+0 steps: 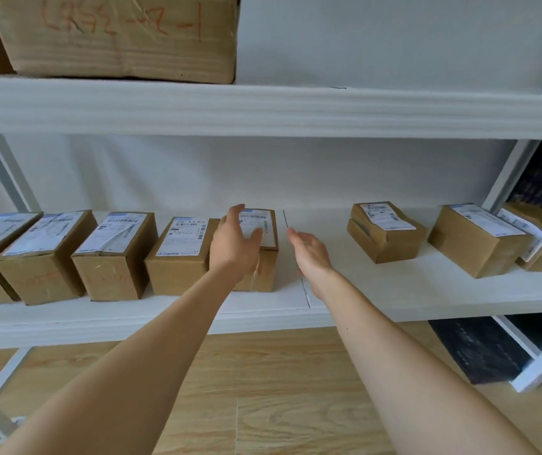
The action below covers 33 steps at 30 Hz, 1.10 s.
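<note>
Lining up parcels on the shelf (pixel 394 290), roughly halfway: left hand (pixel 235 244), fingers spread, is over the fifth box (pixel 264 224) mid-shelf. Right hand (pixel 310 249) is flat-open just beside it, not touching. Four boxes (pixel 112 254) are rowed toward the left end; three loose boxes (pixel 476 239) are left toward the right end.

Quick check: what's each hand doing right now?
Left hand: open, fingers spread over a small cardboard box, not gripping.
Right hand: open, holding nothing.
</note>
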Each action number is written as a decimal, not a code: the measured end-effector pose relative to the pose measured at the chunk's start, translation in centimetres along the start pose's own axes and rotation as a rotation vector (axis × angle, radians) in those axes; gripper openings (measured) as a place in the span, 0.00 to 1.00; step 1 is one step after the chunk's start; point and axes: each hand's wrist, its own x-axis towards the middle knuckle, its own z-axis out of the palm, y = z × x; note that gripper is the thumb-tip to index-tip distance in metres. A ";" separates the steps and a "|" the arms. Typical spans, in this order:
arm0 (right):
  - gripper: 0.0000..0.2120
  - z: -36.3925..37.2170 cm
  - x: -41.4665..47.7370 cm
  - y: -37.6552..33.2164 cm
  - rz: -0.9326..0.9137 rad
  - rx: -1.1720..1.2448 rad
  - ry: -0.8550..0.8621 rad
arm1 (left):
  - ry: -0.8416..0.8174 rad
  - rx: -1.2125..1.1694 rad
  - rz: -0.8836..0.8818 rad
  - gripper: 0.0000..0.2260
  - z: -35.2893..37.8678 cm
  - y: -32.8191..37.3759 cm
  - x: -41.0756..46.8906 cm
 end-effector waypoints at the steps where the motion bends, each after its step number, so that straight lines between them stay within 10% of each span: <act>1: 0.26 -1.1 0.0 -0.3 -0.014 -0.013 0.019 | -0.004 0.007 0.033 0.24 0.4 0.9 -0.1; 18: 0.26 -21.8 8.6 2.3 -0.104 -0.134 0.369 | -0.366 -0.358 -0.261 0.24 19.8 9.0 2.5; 33: 0.26 -23.3 13.2 6.4 0.026 0.016 0.299 | -0.482 -0.542 -0.376 0.23 27.9 8.3 4.3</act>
